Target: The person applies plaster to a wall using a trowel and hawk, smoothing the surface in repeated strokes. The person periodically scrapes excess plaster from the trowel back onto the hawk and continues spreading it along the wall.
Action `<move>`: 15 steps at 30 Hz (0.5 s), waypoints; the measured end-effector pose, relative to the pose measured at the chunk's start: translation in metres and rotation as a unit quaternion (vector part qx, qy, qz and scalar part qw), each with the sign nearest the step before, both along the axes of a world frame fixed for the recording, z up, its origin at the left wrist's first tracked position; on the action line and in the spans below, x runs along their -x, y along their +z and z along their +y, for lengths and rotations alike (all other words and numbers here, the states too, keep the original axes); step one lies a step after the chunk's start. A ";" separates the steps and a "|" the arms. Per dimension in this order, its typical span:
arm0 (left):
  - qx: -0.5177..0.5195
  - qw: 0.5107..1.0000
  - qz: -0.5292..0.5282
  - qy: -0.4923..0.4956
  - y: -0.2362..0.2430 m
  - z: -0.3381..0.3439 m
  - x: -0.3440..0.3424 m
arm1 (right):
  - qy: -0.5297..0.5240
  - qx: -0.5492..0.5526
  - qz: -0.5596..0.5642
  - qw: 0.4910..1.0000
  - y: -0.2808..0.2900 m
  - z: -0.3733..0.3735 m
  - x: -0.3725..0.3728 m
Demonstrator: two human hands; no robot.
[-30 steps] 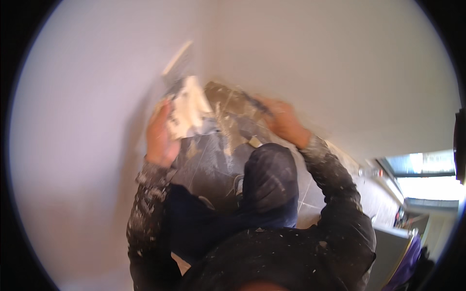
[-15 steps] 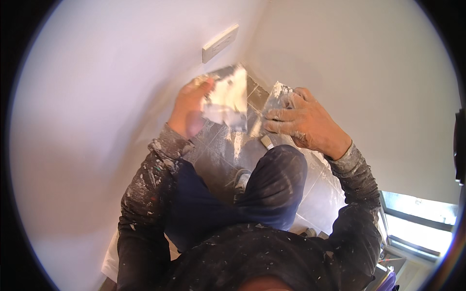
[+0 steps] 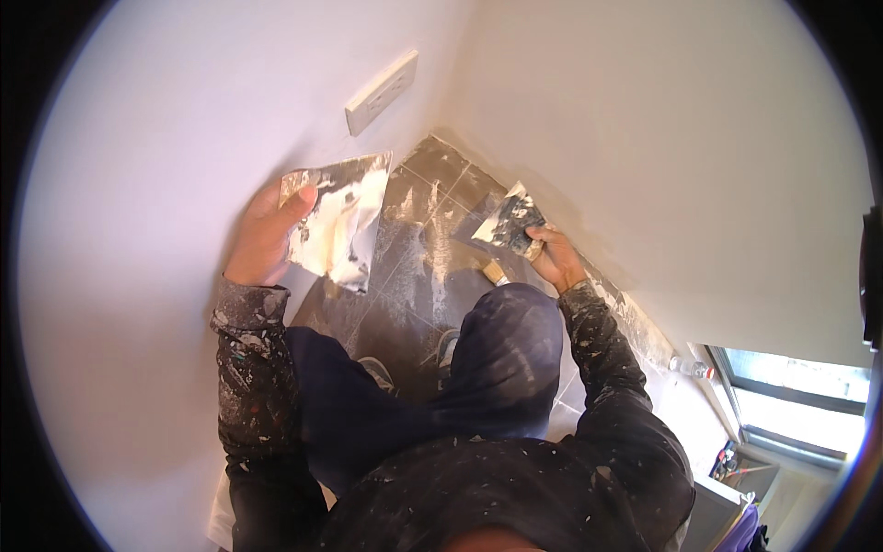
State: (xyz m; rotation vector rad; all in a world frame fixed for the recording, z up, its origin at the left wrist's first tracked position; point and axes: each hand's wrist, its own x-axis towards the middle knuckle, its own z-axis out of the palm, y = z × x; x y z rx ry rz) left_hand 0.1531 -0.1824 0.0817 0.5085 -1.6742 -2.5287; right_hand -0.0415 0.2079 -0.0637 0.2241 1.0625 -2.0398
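Observation:
My left hand (image 3: 258, 241) is closed on a wide putty knife (image 3: 338, 221), its thumb lying on the face. White putty is smeared over that broad metal blade, which is close to the left wall. On the right, my right hand (image 3: 557, 261) grips a smaller putty knife (image 3: 508, 221) with dark and white smears on its blade. It is above the floor near the right wall, apart from the left blade. Both handles are hidden by my hands or the blades. A paintbrush (image 3: 495, 272) lies just beyond my right knee.
A white socket plate (image 3: 382, 94) sticks out from the left wall near the corner. White streaks mark the grey tiled floor (image 3: 405, 267). A clear bottle (image 3: 690, 368) lies by the right wall, near a window (image 3: 796, 405). Tools and a purple item (image 3: 739, 529) are at the lower right.
My hands have moved apart: the left one with its putty knife toward the left wall, the right one lower and turned, its blade now in plain sight. My view has shifted slightly.

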 end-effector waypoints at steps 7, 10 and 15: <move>0.032 0.998 -0.001 -0.062 -0.002 -0.003 0.001 | 0.246 -0.477 0.588 0.605 -0.033 -0.022 0.025; 0.046 0.996 -0.016 -0.069 0.000 -0.002 0.001 | 0.292 -0.478 0.806 0.190 -0.044 -0.073 0.039; 0.032 0.998 -0.014 -0.043 0.002 0.002 0.002 | 0.454 -0.488 0.726 -0.168 -0.077 -0.158 0.064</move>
